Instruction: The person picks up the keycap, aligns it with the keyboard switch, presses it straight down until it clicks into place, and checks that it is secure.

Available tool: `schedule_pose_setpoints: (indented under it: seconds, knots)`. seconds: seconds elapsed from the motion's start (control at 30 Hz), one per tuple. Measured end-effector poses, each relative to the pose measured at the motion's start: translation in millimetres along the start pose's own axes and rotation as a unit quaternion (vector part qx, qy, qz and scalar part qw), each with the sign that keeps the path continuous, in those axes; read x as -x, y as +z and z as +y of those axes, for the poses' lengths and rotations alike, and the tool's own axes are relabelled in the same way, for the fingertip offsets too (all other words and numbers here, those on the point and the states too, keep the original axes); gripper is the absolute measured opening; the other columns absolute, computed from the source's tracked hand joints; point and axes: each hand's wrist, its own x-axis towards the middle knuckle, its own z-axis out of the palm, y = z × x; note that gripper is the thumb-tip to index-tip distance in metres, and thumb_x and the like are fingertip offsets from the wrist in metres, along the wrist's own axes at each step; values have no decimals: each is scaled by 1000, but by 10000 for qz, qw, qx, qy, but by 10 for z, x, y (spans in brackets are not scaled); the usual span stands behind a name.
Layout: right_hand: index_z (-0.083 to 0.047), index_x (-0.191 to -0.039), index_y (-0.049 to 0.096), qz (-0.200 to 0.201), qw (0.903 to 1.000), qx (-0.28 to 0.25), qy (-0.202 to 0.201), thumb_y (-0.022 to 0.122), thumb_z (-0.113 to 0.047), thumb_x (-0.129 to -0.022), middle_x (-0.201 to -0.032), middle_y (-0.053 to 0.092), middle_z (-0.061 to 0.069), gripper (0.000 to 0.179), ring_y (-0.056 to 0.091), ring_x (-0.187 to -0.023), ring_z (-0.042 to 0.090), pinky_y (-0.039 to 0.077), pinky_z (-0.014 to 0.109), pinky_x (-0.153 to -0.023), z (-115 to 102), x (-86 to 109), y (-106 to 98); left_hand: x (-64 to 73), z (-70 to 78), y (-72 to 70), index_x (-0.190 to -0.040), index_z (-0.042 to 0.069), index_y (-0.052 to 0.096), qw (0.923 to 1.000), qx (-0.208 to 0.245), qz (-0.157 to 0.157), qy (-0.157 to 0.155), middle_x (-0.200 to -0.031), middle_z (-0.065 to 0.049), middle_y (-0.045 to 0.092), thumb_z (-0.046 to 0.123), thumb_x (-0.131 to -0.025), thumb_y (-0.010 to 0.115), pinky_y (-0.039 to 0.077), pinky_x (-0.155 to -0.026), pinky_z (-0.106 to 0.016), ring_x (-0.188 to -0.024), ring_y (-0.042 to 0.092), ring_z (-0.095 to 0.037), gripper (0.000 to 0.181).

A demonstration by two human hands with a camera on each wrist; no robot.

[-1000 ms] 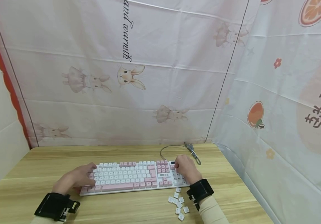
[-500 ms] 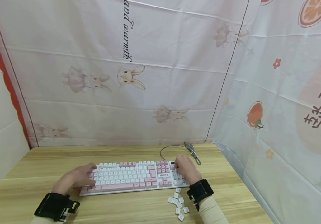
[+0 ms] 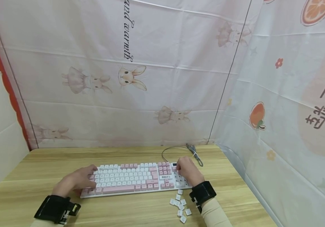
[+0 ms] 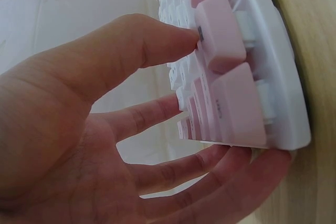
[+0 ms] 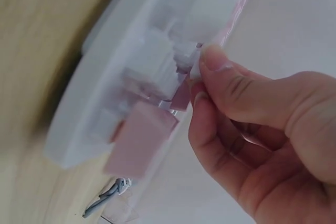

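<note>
A white and pink keyboard [image 3: 119, 180] lies across the table. My left hand [image 3: 79, 178] grips its left end: in the left wrist view the thumb touches a pink key [image 4: 221, 32], and other fingers reach round the keyboard's side. Over the number pad at the right end, my right hand [image 3: 189, 171] pinches a small white keycap [image 5: 195, 73] between thumb and index finger, mostly hidden by the fingertips. Bare key sockets show around it, and a pink keycap [image 5: 140, 139] sits near the corner. Several loose white keycaps [image 3: 181, 207] lie in front of the keyboard.
The wooden table [image 3: 117, 211] bears a bundled grey cable [image 3: 195, 155] behind the keyboard's right end. Printed cloth [image 3: 151, 94] hangs at the back and right. Black bands [image 3: 203, 192] with cameras circle both wrists.
The head view has shifted very slightly. Both hands, the keyboard and the loose keycaps stay in place.
</note>
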Motion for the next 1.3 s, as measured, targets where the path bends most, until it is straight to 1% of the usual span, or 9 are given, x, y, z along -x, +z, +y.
schedule_pose_setpoints:
  seconds: [0.17,0.3,0.43,0.53,0.6,0.77,1.03,1.1,1.3]
  knots:
    - [-4,-83,79,-41,9999,-132,48,79,6,-81,-85,75,6,11,62,-78,15,54,34,-73,20,9,8,5,0,11,-142,-2,46,10000,51,8,-69,-146,-38,46,16,-84,75,54,-64,-39,-106,56,-38,68]
    - [-5,-77,77,92,9997,155,-145,81,7,-78,-79,72,4,13,61,-73,14,52,31,-69,28,10,46,5,6,3,-142,-1,47,10000,23,12,-43,-146,-38,46,17,-83,75,54,-65,-39,-107,56,-39,68]
    - [-6,-75,76,158,9994,195,-227,82,7,-77,-76,71,3,15,59,-71,13,51,30,-68,40,9,77,-3,-18,-5,-142,-1,47,10000,17,19,17,-146,-39,46,17,-83,76,55,-67,-39,-110,56,-41,68]
    - [-7,-77,77,77,9999,-6,-136,81,7,-78,-77,71,1,14,58,-73,12,50,30,-69,50,11,56,-11,-25,-6,-141,-2,47,10000,-7,33,7,-145,-39,48,17,-83,76,55,-69,-40,-112,56,-41,68]
    - [-7,-78,78,28,9999,-25,-126,81,6,-79,-78,70,1,14,56,-73,11,50,30,-70,54,8,43,-12,-20,-7,-142,-2,47,10000,-20,27,-26,-145,-38,48,18,-84,77,55,-71,-41,-112,56,-41,68]
    - [-7,-81,78,-83,9999,-18,-108,80,5,-81,-80,71,1,12,56,-74,11,50,30,-71,58,10,28,1,-5,-3,-143,0,47,9999,73,13,-70,-146,-38,46,18,-84,76,55,-67,-40,-108,56,-39,69]
    - [-6,-83,80,-60,9997,29,-219,80,4,-82,-80,72,2,11,55,-72,11,49,29,-68,58,41,34,16,0,25,-142,-1,46,9998,142,6,-105,-145,-40,45,17,-85,75,56,-65,-40,-105,58,-38,67]
    - [-6,-83,79,-45,9996,54,-264,80,4,-81,-80,72,2,11,55,-72,11,49,29,-67,55,49,32,14,-6,29,-143,0,46,9997,206,-10,-166,-146,-40,44,17,-85,76,56,-62,-40,-103,59,-37,68]
    - [-7,-84,79,-56,9997,69,-236,80,2,-83,-81,72,1,10,55,-72,10,50,29,-69,49,57,10,9,-7,12,-143,-1,46,9998,169,-3,-110,-146,-39,44,18,-85,76,56,-63,-40,-106,57,-39,69]
